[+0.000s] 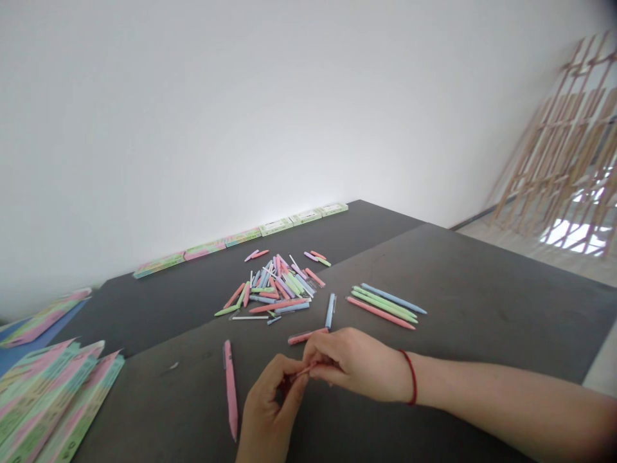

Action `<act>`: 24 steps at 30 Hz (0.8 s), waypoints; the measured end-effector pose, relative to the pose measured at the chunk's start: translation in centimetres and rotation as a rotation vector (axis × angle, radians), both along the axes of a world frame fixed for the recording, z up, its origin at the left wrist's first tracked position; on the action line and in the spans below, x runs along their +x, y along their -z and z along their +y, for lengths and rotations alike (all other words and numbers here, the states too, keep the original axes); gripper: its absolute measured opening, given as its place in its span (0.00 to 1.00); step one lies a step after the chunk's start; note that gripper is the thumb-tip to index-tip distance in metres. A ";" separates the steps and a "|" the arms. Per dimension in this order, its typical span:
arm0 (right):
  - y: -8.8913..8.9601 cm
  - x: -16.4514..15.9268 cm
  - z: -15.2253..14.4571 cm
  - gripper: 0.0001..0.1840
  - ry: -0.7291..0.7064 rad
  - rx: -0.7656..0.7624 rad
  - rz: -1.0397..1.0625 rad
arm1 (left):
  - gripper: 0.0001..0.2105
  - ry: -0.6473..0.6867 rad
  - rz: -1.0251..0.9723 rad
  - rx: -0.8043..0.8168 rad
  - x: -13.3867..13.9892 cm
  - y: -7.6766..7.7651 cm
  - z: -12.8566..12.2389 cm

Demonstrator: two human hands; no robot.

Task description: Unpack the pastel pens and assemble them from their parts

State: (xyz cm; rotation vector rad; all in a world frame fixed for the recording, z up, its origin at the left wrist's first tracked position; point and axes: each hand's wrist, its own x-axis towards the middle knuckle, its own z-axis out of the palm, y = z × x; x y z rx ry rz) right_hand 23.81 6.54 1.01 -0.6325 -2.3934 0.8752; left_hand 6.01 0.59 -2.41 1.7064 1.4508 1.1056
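My left hand (276,402) and my right hand (354,365) meet above the dark table, fingertips pinched together. Between them is a thin pink pen part (304,371), mostly covered by the fingers. A pink pen (230,389) lies left of my left hand. Just beyond my right hand are a pink pen barrel (301,337) and a blue barrel with a clip (330,311). Farther right, a row holds a blue pen (393,298), green pens (385,304) and a pink pen (380,312).
A loose heap of pastel pen parts (279,283) covers the middle of the table (457,308). Flat pastel boxes (274,226) line the wall edge. More pastel boxes (62,399) lie at the left front. A wooden lattice (569,148) stands at the right.
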 end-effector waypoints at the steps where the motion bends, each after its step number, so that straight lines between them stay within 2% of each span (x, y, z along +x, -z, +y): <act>1: 0.0 0.0 0.0 0.05 -0.001 0.000 0.000 | 0.07 -0.007 -0.001 -0.002 0.0 0.0 0.0; 6: -0.3 0.1 -0.1 0.11 0.017 -0.026 -0.030 | 0.08 -0.006 0.020 -0.029 -0.2 0.0 0.0; 12: -0.3 0.3 0.0 0.01 0.033 -0.006 -0.011 | 0.08 -0.002 0.064 -0.021 -0.1 -0.2 0.0; 14: -0.2 0.3 0.0 0.02 0.011 -0.018 -0.005 | 0.08 -0.003 0.084 -0.003 0.0 -0.2 0.0; 20: -0.3 0.1 0.1 0.06 0.010 -0.122 0.028 | 0.08 0.010 0.164 0.059 0.1 -0.6 -0.1; 24: 0.0 0.0 0.2 0.09 0.023 -0.296 0.027 | 0.07 0.023 0.181 0.105 0.1 -0.8 -0.2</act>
